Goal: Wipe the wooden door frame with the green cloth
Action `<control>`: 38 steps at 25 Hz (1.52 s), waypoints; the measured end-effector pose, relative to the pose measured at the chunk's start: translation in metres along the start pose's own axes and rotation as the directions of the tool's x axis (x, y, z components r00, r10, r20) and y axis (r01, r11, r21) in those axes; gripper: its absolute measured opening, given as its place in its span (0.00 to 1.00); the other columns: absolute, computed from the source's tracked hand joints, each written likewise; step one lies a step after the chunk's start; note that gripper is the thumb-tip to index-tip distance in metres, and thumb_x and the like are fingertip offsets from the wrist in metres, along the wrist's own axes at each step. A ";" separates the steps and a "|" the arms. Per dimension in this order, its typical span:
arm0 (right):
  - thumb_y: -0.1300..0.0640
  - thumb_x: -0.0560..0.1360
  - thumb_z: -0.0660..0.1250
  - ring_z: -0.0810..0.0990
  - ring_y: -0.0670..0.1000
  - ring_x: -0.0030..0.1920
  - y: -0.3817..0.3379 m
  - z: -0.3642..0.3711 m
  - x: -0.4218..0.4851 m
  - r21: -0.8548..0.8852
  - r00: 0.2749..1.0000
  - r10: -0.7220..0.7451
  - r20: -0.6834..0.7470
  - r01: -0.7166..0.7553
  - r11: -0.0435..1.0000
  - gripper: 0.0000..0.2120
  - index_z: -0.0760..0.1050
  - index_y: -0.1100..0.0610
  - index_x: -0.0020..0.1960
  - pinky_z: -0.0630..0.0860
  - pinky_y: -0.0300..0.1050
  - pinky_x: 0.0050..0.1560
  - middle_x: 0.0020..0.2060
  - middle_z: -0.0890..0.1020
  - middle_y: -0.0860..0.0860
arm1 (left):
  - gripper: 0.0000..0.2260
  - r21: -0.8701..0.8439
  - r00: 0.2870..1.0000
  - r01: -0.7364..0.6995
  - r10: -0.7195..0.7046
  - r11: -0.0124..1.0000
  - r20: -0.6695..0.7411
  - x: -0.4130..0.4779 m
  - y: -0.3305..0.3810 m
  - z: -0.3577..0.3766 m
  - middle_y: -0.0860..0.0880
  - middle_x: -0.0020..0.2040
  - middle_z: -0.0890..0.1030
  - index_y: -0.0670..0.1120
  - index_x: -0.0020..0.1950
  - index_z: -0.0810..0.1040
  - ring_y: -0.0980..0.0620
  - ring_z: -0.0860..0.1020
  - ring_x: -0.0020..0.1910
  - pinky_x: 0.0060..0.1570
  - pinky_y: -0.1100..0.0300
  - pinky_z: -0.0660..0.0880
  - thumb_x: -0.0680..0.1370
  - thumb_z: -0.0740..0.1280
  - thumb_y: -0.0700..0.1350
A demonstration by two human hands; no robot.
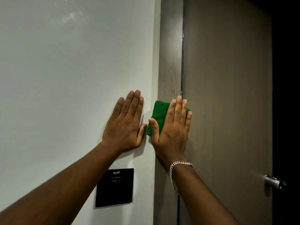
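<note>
The wooden door frame (170, 59) runs as a grey-brown vertical strip between the white wall and the door. A folded green cloth (158, 114) lies flat against the frame at mid height. My right hand (172, 127) presses on the cloth with flat, extended fingers, covering its right part, and the fingertips reach the seam between frame and door. My left hand (125, 125) rests flat on the wall just left of the frame, fingers together and pointing up, holding nothing.
The brown door (227, 95) fills the right side, with a metal handle (273, 181) low at its right edge and darkness beyond. A black square panel (114, 187) is mounted on the white wall (65, 78) below my left hand.
</note>
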State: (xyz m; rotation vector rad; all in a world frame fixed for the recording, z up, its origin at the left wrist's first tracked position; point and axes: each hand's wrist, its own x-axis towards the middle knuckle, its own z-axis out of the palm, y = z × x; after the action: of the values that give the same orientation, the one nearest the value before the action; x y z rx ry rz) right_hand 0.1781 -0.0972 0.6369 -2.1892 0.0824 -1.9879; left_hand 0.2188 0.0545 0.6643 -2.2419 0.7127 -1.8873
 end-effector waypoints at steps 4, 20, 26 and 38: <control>0.37 0.80 0.46 0.43 0.55 0.81 0.019 -0.002 -0.023 -0.004 0.981 -0.180 0.071 0.181 0.983 0.38 0.45 0.61 0.79 0.40 0.52 0.80 0.80 0.48 0.57 | 0.36 0.001 1.000 0.007 -0.007 1.000 -0.010 0.001 -0.001 0.003 0.37 0.81 0.49 0.37 0.79 0.48 0.40 0.47 0.80 0.79 0.43 0.51 0.78 0.51 0.58; 0.70 0.72 0.56 0.45 0.48 0.80 0.019 -0.045 0.010 0.632 0.941 -0.170 0.291 -0.056 0.773 0.36 0.52 0.58 0.78 0.43 0.49 0.81 0.80 0.52 0.51 | 0.23 -0.766 0.900 0.358 -0.417 0.533 0.130 -0.013 0.065 -0.042 0.44 0.62 0.79 0.42 0.67 0.74 0.49 0.75 0.61 0.62 0.54 0.74 0.74 0.67 0.49; 0.58 0.76 0.68 0.67 0.54 0.75 0.031 -0.049 -0.005 0.641 0.833 0.253 0.492 -0.544 0.542 0.39 0.49 0.51 0.79 0.69 0.51 0.73 0.75 0.67 0.54 | 0.16 -0.776 0.758 0.546 -0.581 0.317 0.296 0.000 0.081 -0.055 0.44 0.51 0.84 0.42 0.59 0.79 0.46 0.82 0.49 0.52 0.51 0.80 0.72 0.73 0.44; 0.58 0.74 0.70 0.81 0.52 0.54 0.036 -0.093 -0.067 0.385 0.767 0.327 0.553 -0.583 0.716 0.16 0.75 0.54 0.61 0.79 0.44 0.53 0.54 0.83 0.53 | 0.12 -0.522 0.473 0.847 -0.591 0.100 0.654 -0.058 0.127 -0.069 0.43 0.47 0.82 0.42 0.53 0.78 0.44 0.80 0.46 0.44 0.55 0.77 0.72 0.72 0.45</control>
State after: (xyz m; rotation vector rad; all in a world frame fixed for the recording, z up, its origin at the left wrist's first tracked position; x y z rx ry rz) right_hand 0.0816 -0.1304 0.5732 -1.9217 0.0095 -1.0229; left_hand 0.1124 -0.0186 0.5779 -4.0763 0.4227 -1.4452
